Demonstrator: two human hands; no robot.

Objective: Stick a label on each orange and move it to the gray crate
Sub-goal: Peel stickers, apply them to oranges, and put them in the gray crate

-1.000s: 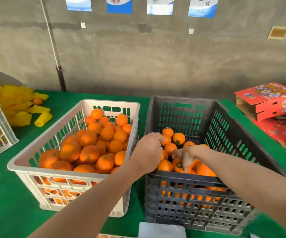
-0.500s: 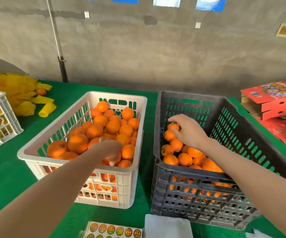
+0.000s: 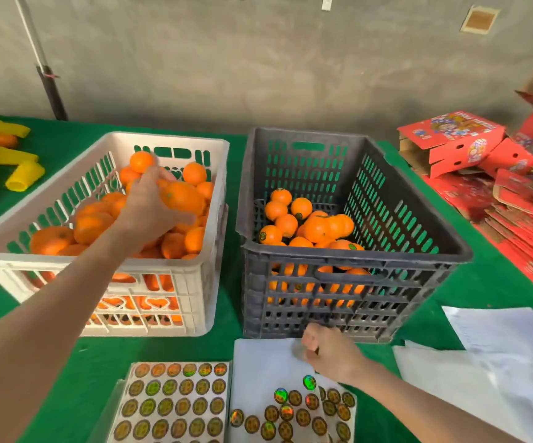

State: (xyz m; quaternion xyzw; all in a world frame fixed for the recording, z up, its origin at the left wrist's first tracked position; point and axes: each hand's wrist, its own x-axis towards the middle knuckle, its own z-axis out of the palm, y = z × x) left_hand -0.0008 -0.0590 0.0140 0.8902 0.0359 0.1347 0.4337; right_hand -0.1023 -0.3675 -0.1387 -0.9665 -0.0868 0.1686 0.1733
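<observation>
A white crate (image 3: 169,142) on the left holds many unlabelled oranges (image 3: 89,225). My left hand (image 3: 150,209) hovers over it, shut on one orange (image 3: 183,198) lifted just above the pile. The gray crate (image 3: 354,254) on the right holds several labelled oranges (image 3: 316,228). My right hand (image 3: 332,353) is in front of the gray crate, fingers pinched together over the bare top of a partly used label sheet (image 3: 258,359). Whether a label sits between the fingers is hidden. Round shiny labels (image 3: 294,407) remain lower on that sheet. A full label sheet (image 3: 175,401) lies to its left.
Everything stands on a green cloth table (image 3: 66,362). Red cartons (image 3: 450,139) are stacked at the right, loose white papers (image 3: 498,330) lie near the right front, and yellow foam sleeves (image 3: 18,177) at the far left. A black pole (image 3: 50,91) leans on the concrete wall.
My left hand has closed on an orange in the white crate and raised it. My right hand left the gray crate and came down to the partly used label sheet. The view tilted downward.
</observation>
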